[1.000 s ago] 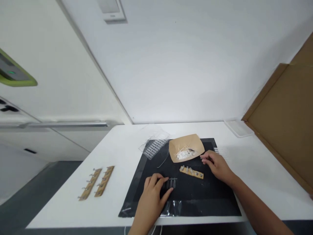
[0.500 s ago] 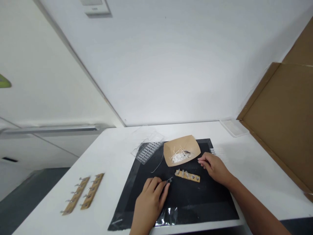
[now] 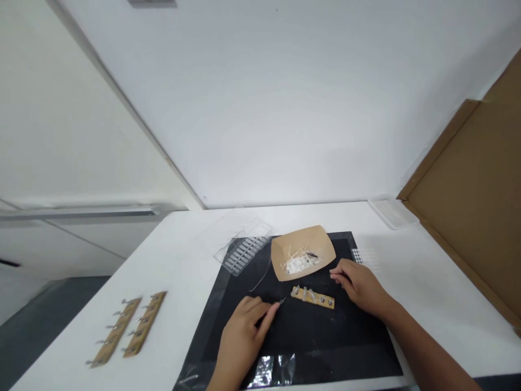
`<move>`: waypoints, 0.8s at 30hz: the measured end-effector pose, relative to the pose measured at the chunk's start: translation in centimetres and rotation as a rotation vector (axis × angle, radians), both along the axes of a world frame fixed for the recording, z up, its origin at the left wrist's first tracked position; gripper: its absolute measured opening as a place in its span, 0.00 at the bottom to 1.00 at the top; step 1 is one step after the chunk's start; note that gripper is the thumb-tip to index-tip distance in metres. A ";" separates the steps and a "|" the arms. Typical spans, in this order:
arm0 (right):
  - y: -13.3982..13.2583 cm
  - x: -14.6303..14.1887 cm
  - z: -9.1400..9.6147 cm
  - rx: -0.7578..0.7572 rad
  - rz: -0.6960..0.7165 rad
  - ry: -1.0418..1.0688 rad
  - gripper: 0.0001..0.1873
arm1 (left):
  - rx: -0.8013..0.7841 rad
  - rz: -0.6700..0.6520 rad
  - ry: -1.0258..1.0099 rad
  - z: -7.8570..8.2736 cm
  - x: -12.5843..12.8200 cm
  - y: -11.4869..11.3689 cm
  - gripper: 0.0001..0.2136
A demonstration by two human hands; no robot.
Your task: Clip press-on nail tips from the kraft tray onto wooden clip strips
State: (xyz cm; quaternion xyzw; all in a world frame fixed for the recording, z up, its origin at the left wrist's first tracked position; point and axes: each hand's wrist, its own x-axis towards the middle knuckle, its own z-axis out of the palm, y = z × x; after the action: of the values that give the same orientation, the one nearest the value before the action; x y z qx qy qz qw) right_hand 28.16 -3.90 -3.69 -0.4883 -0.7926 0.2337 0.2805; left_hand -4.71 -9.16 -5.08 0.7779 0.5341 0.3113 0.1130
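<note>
The left hand (image 3: 240, 339) is pinching a tip (image 3: 280, 300) beside the part-filled strip (image 3: 312, 297), two strips (image 3: 126, 328) are lying aside, and I cannot tell the grip of the right hand (image 3: 360, 282).

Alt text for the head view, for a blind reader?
Two hands over a black mat on a white table: the left hand pinches a small grey piece, the right hand rests beside a wooden strip. A brown paper tray and a clear tray lie behind; two more strips lie left.

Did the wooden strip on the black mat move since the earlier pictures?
No. The wooden strip lies as before on the black mat, just in front of the paper tray. Only the camera shifted.
</note>
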 end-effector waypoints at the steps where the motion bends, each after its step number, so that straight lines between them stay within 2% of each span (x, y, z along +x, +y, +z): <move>1: 0.0 0.0 0.0 -0.002 -0.003 -0.003 0.08 | -0.005 0.006 -0.012 0.0 0.0 0.1 0.21; 6: 0.0 0.1 0.0 -0.023 0.000 -0.027 0.08 | -0.028 0.083 -0.024 -0.2 0.3 0.4 0.23; 10: 0.0 0.0 0.0 -0.030 -0.001 -0.044 0.07 | -0.051 0.128 -0.002 -0.4 0.5 0.5 0.21; 17: 0.1 0.2 -0.3 -0.021 0.012 -0.081 0.06 | 0.005 0.148 0.005 -0.9 0.6 0.2 0.18; 24: 0.1 0.1 -0.4 -0.011 0.049 -0.109 0.08 | 0.048 0.117 0.006 -0.5 1.0 -0.1 0.17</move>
State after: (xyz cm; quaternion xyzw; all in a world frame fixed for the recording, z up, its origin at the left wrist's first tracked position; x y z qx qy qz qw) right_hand 28.28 -3.83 -4.08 -0.4820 -0.8173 0.2179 0.2286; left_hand -3.75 -9.31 -5.60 0.7487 0.5715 0.3276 0.0744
